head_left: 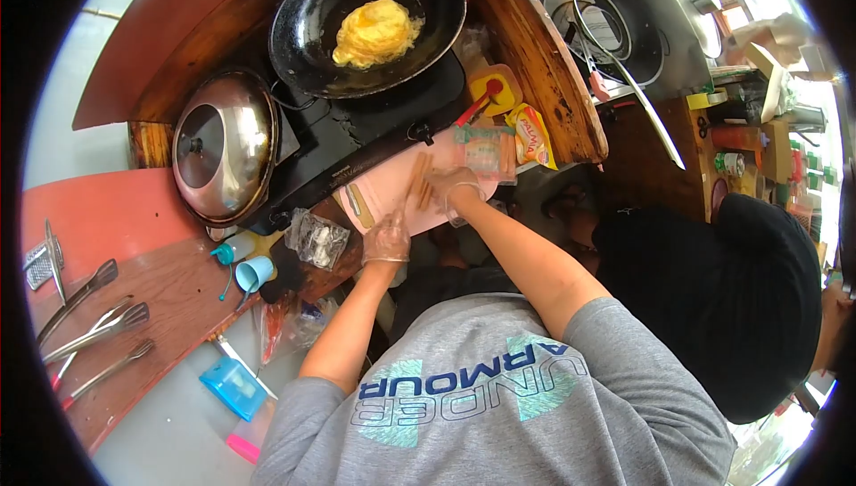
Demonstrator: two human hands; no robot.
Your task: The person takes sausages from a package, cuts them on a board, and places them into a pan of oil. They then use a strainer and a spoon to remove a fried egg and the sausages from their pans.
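Several long brown sausages [419, 179] lie side by side on a pink cutting board [392, 170] in front of the stove. My right hand [456, 192], in a clear plastic glove, is at their right side with its fingers curled over one sausage. My left hand [388, 238], also gloved, rests near the board's front edge, fingers stretched toward the sausages' lower ends. A flat greenish-tan item [359, 206] lies on the board left of them. Clear plastic containers [482, 152] stand at the board's right end.
A black wok [303, 44] with a folded egg [374, 33] sits on the stove [357, 120]. A domed lid [226, 147] leans left. A yellow tub [496, 89] and Palmia packet [532, 136] stand right. Tongs [98, 333] lie far left. A person in black [704, 299] is at my right.
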